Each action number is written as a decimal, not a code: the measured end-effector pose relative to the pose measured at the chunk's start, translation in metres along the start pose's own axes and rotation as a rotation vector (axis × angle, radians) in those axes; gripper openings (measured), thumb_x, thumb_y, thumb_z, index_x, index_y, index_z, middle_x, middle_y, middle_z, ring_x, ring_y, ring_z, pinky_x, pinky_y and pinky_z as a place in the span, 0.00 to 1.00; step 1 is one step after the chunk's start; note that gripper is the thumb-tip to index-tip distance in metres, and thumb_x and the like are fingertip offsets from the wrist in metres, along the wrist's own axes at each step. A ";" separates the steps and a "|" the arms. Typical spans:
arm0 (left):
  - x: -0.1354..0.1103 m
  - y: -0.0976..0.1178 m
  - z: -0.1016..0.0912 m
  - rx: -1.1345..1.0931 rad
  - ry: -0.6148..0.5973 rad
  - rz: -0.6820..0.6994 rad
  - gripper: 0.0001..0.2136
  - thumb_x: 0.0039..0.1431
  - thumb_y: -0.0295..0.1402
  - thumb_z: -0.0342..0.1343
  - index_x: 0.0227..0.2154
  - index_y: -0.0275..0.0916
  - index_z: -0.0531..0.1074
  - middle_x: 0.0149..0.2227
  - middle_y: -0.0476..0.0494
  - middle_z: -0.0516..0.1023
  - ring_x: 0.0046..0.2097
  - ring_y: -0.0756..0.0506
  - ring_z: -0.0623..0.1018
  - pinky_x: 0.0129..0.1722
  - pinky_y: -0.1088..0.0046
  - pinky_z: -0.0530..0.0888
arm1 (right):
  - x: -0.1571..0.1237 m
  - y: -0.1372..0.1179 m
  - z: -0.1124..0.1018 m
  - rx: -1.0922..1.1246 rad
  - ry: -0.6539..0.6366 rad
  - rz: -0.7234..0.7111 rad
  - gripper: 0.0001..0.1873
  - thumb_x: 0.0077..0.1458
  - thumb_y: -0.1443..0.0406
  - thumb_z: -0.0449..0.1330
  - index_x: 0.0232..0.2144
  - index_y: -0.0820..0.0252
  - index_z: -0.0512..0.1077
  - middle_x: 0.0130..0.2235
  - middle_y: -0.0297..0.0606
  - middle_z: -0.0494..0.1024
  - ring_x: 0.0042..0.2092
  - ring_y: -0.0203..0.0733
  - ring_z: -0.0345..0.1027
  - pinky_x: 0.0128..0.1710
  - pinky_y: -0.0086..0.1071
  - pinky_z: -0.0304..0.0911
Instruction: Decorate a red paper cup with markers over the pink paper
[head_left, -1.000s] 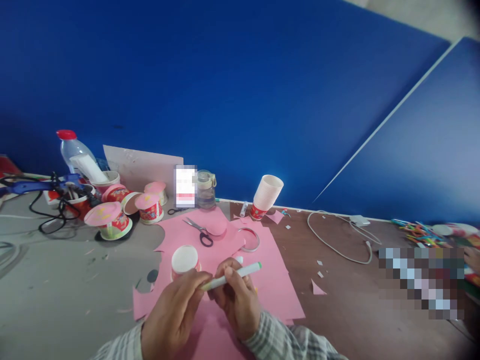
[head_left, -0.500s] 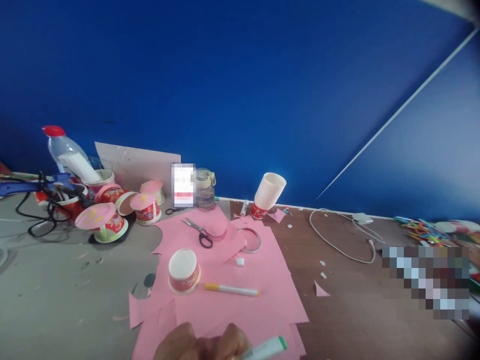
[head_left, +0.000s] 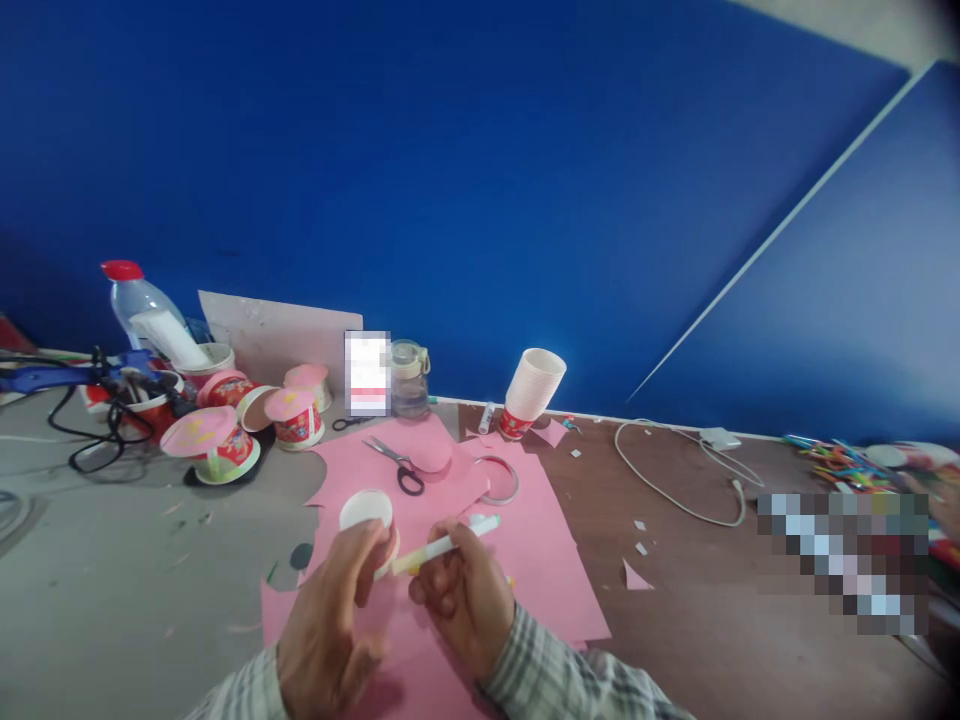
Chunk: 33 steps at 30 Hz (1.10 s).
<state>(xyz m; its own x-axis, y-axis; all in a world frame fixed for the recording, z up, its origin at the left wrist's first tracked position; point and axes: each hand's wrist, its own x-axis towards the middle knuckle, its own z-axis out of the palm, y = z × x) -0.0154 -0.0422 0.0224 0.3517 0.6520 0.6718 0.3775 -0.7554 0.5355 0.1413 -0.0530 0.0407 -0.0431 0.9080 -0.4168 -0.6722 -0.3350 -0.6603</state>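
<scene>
My right hand is closed around a marker pen, which has a white barrel, a pale yellowish end to the left and a green end to the right. My left hand is open, thumb apart, its fingers in front of an upturned paper cup. Whether they touch the cup I cannot tell. The cup rests on pink paper. Behind my right hand a yellow marker is mostly hidden. Scissors and a ring-shaped roll of tape lie farther back on the paper.
Decorated paper cups, a glue gun with a black cord and a plastic bottle stand at the left. Along the blue wall are a water bottle and a cup stack. A white cable lies right.
Both hands have come up from the bottom edge and separated. The left has opened beside the upturned cup. The right has carried the marker up over the paper.
</scene>
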 end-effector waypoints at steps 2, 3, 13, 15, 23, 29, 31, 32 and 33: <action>0.005 -0.003 -0.006 -0.036 0.051 -0.006 0.31 0.49 0.47 0.40 0.55 0.38 0.50 0.30 0.37 0.67 0.21 0.40 0.66 0.19 0.56 0.70 | 0.005 -0.009 -0.002 -0.171 0.018 -0.023 0.13 0.38 0.54 0.55 0.18 0.57 0.64 0.08 0.21 0.58 0.10 0.29 0.43 0.17 0.29 0.57; 0.008 -0.005 -0.008 -0.021 0.106 -0.009 0.29 0.49 0.46 0.42 0.54 0.39 0.52 0.28 0.40 0.65 0.22 0.39 0.66 0.21 0.55 0.69 | 0.008 -0.013 -0.003 -0.291 0.033 -0.059 0.13 0.39 0.53 0.53 0.18 0.56 0.63 0.08 0.20 0.57 0.10 0.30 0.43 0.18 0.30 0.57; 0.031 -0.043 -0.013 -0.015 -0.031 -0.265 0.39 0.34 0.41 0.59 0.53 0.38 0.53 0.47 0.30 0.66 0.48 0.28 0.64 0.46 0.44 0.61 | 0.049 -0.061 -0.048 -1.020 0.221 -0.403 0.05 0.36 0.67 0.59 0.22 0.59 0.67 0.18 0.30 0.67 0.23 0.42 0.63 0.26 0.32 0.56; 0.026 -0.051 -0.006 -0.142 -0.100 -0.363 0.45 0.30 0.39 0.63 0.54 0.41 0.49 0.49 0.30 0.66 0.47 0.28 0.65 0.44 0.45 0.64 | 0.052 -0.062 -0.053 -1.154 0.267 -0.455 0.11 0.36 0.67 0.61 0.28 0.58 0.68 0.21 0.31 0.69 0.27 0.47 0.65 0.30 0.35 0.56; 0.019 -0.054 0.007 -0.448 -0.162 -0.631 0.46 0.28 0.26 0.65 0.55 0.45 0.51 0.30 0.45 0.78 0.34 0.36 0.75 0.34 0.58 0.73 | 0.049 -0.063 -0.056 -1.503 0.287 -0.542 0.19 0.41 0.65 0.61 0.40 0.57 0.71 0.38 0.42 0.76 0.36 0.51 0.69 0.36 0.37 0.59; 0.013 -0.056 0.014 -0.523 -0.179 -0.644 0.32 0.27 0.26 0.65 0.43 0.42 0.64 0.31 0.44 0.79 0.34 0.35 0.75 0.34 0.59 0.74 | 0.055 -0.091 -0.073 -1.612 0.295 -0.592 0.12 0.46 0.67 0.56 0.36 0.58 0.74 0.31 0.38 0.77 0.30 0.46 0.70 0.33 0.34 0.61; 0.013 -0.055 0.017 -0.533 -0.185 -0.640 0.29 0.28 0.27 0.65 0.40 0.41 0.65 0.30 0.43 0.79 0.33 0.35 0.75 0.33 0.58 0.74 | 0.059 -0.097 -0.081 -1.640 0.302 -0.604 0.11 0.45 0.69 0.56 0.33 0.61 0.75 0.30 0.40 0.77 0.30 0.46 0.69 0.32 0.35 0.61; 0.013 -0.054 0.018 -0.519 -0.184 -0.631 0.28 0.28 0.28 0.65 0.40 0.40 0.66 0.30 0.43 0.79 0.33 0.34 0.75 0.33 0.57 0.74 | 0.061 -0.098 -0.084 -1.652 0.299 -0.614 0.11 0.44 0.69 0.57 0.33 0.62 0.75 0.30 0.41 0.77 0.30 0.47 0.69 0.33 0.35 0.61; 0.013 -0.054 0.018 -0.490 -0.173 -0.618 0.28 0.28 0.28 0.65 0.39 0.39 0.66 0.30 0.43 0.79 0.34 0.34 0.75 0.34 0.56 0.73 | 0.063 -0.099 -0.086 -1.664 0.290 -0.628 0.11 0.44 0.70 0.57 0.32 0.62 0.75 0.31 0.41 0.77 0.31 0.47 0.69 0.33 0.35 0.61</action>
<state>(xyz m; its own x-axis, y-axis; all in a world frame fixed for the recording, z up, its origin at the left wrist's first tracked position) -0.0157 0.0078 -0.0070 0.3451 0.9317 0.1135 0.1425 -0.1715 0.9748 0.2688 0.0157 0.0258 0.1393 0.9785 0.1522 0.8411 -0.0358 -0.5396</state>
